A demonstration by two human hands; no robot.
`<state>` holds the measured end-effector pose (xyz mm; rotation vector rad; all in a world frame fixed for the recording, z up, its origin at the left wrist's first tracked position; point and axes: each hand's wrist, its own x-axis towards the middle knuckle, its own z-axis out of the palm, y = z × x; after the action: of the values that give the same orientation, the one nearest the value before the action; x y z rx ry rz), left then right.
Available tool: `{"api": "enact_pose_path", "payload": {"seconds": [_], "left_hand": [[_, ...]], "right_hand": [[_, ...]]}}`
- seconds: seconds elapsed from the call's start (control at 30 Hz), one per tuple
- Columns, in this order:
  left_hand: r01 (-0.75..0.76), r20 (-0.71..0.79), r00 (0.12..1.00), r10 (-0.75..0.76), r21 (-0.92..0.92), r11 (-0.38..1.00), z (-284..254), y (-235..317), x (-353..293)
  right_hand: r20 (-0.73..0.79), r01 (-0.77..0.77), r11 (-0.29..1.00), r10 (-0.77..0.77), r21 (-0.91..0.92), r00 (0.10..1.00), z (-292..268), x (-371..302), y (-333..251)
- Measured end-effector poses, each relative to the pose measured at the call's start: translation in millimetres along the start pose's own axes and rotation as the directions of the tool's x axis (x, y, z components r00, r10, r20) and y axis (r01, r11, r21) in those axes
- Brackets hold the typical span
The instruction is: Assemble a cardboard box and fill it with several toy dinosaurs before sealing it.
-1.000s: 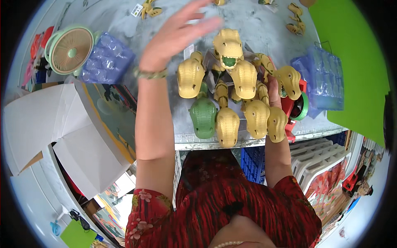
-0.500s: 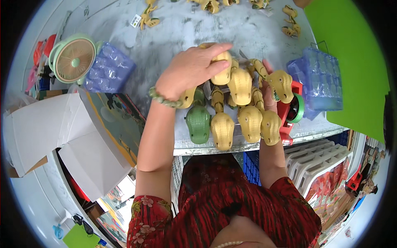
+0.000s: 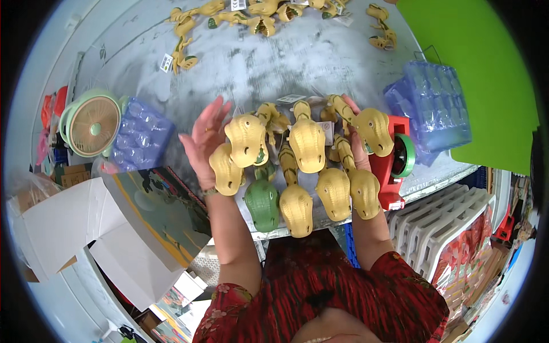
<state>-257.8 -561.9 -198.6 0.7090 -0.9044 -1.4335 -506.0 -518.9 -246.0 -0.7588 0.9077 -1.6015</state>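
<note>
A cluster of yellow toy dinosaurs (image 3: 307, 146) lies in front of me on the table, heads toward me and patterned bodies pointing away. One toy dinosaur with a green head (image 3: 262, 206) is among them in the nearest row. My left hand (image 3: 207, 137) is at the cluster's left side, thumb and fingers spread, beside two yellow heads. On the right side, my right hand (image 3: 359, 153) is partly covered by a raised yellow head (image 3: 373, 131); its visible fingers stretch up along the toys. A white tag (image 3: 327, 132) shows between the bodies.
More yellow toy dinosaurs (image 3: 262, 24) lie along the table's far side. Clear blue plastic trays stand left (image 3: 141, 134) and right (image 3: 437, 106). A red tape dispenser (image 3: 393, 171) touches the right side. Also around are a green fan (image 3: 94, 126), an opened carton (image 3: 137, 228) and white racks (image 3: 440, 223).
My left hand has come off the top of a yellow head and moved left, its fingers spreading. The toy heads now sit farther apart. My right hand stays at the right side.
</note>
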Motion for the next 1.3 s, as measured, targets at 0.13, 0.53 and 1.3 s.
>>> {"api": "enact_pose_path", "payload": {"seconds": [0.13,0.53,1.3], "left_hand": [[-0.041,-0.065,0.997,0.031,-0.161,0.986,-3,-28,-11],[0.009,-0.042,0.999,-0.005,0.092,0.996,8,-69,-11],[0.011,-0.077,0.996,0.037,0.542,0.84,14,-57,-34]], "right_hand": [[-0.036,-0.055,0.997,0.057,0.061,0.998,-2,2,4],[0.059,0.128,0.908,-0.114,-0.398,0.992,-1,5,12],[0.073,-0.181,0.91,0.165,0.374,0.984,7,-4,15]]}}
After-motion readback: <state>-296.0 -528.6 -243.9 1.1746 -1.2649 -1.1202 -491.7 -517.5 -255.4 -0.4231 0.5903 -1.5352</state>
